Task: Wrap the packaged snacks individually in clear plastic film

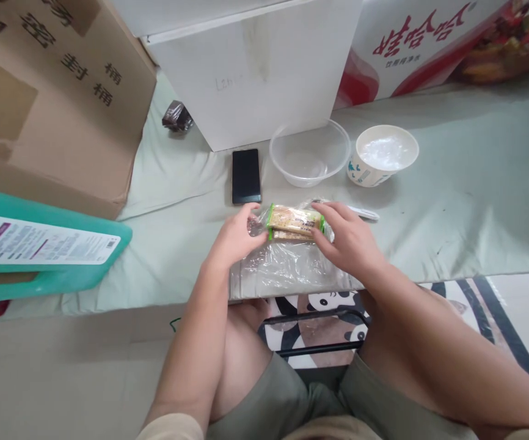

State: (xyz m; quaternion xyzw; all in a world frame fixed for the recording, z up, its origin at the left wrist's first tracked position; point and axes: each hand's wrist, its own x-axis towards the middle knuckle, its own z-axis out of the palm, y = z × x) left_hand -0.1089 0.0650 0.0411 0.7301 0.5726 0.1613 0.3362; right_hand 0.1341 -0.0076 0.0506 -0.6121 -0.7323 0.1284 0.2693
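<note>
Two snack packets (294, 220) with clear wrappers and green ends, pale biscuit-like pieces showing inside, lie stacked on a sheet of clear plastic film (287, 263) near the table's front edge. My left hand (234, 237) is curved beside their left end, thumb and forefinger apart, touching the crinkled film. At the right end, my right hand (349, 235) has its forefinger along the far edge and its thumb at the near edge, with the packets between them. A white-handled utensil (365, 213) lies partly hidden behind my right hand.
Behind the packets stand a black phone (246, 176), a clear plastic bowl (309, 156) and a paper tub (379, 159) lined with plastic. A cardboard box (58, 104) and a green container (113, 238) are at left. White boxes (264, 73) line the back, near a small dark wrapped item (177, 117).
</note>
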